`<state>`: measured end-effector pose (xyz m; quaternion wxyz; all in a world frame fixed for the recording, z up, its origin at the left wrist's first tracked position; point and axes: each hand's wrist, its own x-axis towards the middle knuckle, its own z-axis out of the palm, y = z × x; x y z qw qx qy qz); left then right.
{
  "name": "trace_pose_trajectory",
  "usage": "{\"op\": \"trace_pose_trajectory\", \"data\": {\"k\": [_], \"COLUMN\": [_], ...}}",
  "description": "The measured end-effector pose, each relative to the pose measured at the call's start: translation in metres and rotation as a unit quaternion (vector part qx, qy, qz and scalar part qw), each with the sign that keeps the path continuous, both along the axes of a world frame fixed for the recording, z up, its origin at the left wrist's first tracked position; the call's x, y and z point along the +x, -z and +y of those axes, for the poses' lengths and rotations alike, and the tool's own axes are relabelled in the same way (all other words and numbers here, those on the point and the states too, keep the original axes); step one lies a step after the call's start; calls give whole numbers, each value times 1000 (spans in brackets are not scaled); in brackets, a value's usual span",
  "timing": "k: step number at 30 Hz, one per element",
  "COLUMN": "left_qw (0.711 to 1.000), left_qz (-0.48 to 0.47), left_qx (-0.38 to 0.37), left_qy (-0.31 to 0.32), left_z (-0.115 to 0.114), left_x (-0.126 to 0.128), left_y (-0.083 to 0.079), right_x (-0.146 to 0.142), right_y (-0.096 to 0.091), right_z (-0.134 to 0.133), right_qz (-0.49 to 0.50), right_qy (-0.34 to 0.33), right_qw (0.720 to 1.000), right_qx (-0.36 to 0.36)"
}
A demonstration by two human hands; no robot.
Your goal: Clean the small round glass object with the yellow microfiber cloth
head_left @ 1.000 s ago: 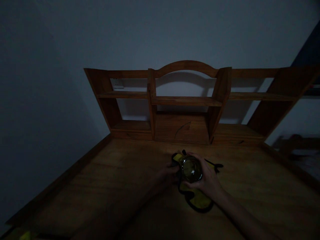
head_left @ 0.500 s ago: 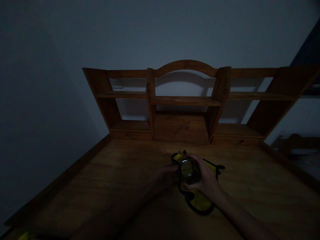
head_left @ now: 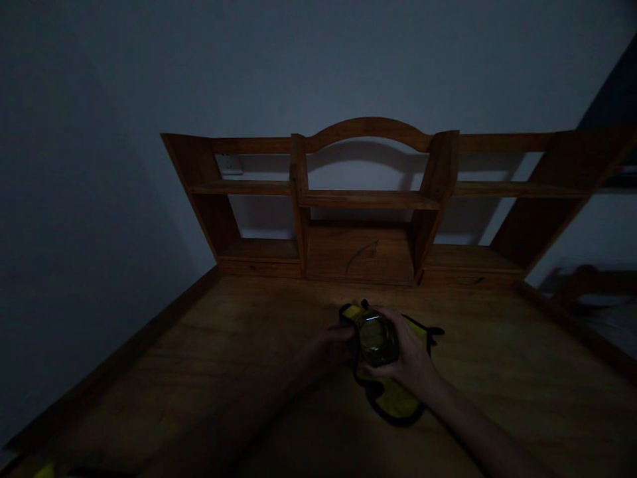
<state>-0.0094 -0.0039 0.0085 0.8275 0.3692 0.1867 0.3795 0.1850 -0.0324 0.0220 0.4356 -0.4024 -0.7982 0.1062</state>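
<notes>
My right hand (head_left: pixel 409 355) is wrapped round a dark, see-through glass (head_left: pixel 375 337), its round end facing up toward me. Under and around the glass lies a yellow cloth (head_left: pixel 398 401) with black edging; one rounded flap spreads toward me and a black loose end sticks out at the right. At the cloth's left edge, my left hand (head_left: pixel 332 345) has its fingers closed on the edging, close beside the glass. Its fingertips are dim and partly hidden behind the cloth.
A wooden desk (head_left: pixel 209 372) spreads beneath both hands. Along its back stands a wooden shelf unit (head_left: pixel 368 198) with an arched top rail. A wall socket (head_left: pixel 229 164) shows behind the left shelf. Something yellow (head_left: pixel 46 471) shows at the bottom left corner. The room is dark.
Hardly anything differs. The view has shifted slightly, and both hands stay at the glass and the cloth with much the same hold.
</notes>
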Motion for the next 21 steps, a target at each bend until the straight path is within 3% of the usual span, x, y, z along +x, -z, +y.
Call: {"op": "trace_pose_trajectory", "data": {"k": [21], "left_qw": [1000], "left_qz": [-3], "left_qx": [-9], "left_qy": [23], "left_z": [0], "left_x": [-4], "left_y": [1], "right_x": [0], "right_y": [0], "right_z": [-3], "right_qz": [-11], "right_qy": [0], "right_qw": [1000], "right_qx": [-2]}}
